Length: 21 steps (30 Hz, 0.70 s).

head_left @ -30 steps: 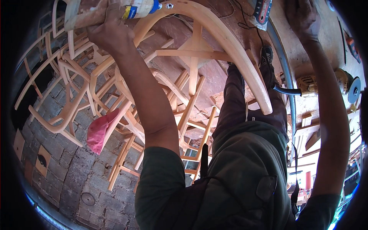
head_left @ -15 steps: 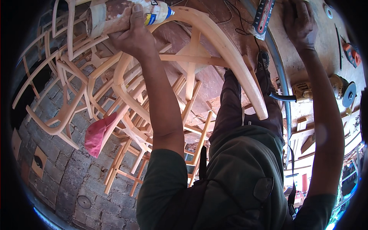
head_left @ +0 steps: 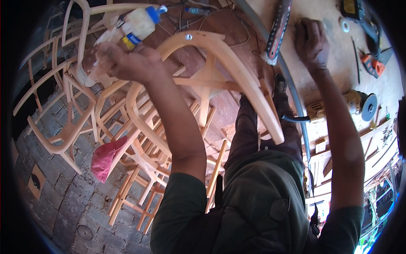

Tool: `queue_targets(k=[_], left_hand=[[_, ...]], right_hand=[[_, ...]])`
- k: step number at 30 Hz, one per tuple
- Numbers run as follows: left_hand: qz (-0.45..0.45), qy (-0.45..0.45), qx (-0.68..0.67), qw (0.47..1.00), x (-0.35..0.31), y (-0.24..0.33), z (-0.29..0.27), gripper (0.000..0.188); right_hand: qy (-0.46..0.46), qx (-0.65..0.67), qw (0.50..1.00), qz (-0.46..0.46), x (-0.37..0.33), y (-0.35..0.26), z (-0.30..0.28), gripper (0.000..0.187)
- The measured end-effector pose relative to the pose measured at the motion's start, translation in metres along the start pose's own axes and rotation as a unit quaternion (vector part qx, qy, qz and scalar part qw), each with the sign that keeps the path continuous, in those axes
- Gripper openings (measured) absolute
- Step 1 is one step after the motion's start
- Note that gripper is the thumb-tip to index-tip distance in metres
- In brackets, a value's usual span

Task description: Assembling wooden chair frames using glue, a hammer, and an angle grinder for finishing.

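My left hand [head_left: 127, 63] is wrapped round a glue bottle [head_left: 138, 23] with a blue cap, its sides smeared and stained. The bottle is tilted, its nozzle up and to the right, apart from the wood. Below it stands a pale wooden chair frame [head_left: 230, 57] with a curved top rail. A small whitish glue blob [head_left: 188, 37] sits on that rail. On the bench at the right rests my right hand [head_left: 312, 44], fingers curled into a fist; whatever may be inside them is hidden.
An angle grinder [head_left: 338, 106] lies on the bench [head_left: 338, 51] beside my right forearm. A long box or tube [head_left: 278, 31] lies at the bench edge. Several wooden chair frames [head_left: 63, 144] crowd the left, with a pink cap [head_left: 105, 158] hung on one. Cables [head_left: 237, 25] cross the floor.
My left hand has drawn the glue bottle back left from the rail and turned it nozzle-up. The glue blob on the rail now shows. My right hand remains curled on the bench.
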<state>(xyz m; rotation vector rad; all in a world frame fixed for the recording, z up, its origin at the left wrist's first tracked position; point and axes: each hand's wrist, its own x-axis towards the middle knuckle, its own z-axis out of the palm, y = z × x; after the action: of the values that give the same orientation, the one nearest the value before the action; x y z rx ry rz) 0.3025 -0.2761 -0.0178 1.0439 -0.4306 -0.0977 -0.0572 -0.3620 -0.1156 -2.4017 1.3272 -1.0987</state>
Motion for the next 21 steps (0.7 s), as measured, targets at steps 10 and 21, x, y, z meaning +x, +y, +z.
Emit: queue_targets(k=[10, 21], left_hand=[[-0.477, -0.181, -0.286, 0.811, -0.031, 0.011, 0.090, 0.027], [-0.556, -0.372, -0.206, 0.714, -0.071, -0.059, 0.228, 0.040]], right_hand=[[-0.064, -0.008, 0.995, 0.076, -0.008, -0.012, -0.012, 0.016], [-0.090, -0.020, 0.992, 0.084, -0.007, -0.010, -0.016, 0.019]])
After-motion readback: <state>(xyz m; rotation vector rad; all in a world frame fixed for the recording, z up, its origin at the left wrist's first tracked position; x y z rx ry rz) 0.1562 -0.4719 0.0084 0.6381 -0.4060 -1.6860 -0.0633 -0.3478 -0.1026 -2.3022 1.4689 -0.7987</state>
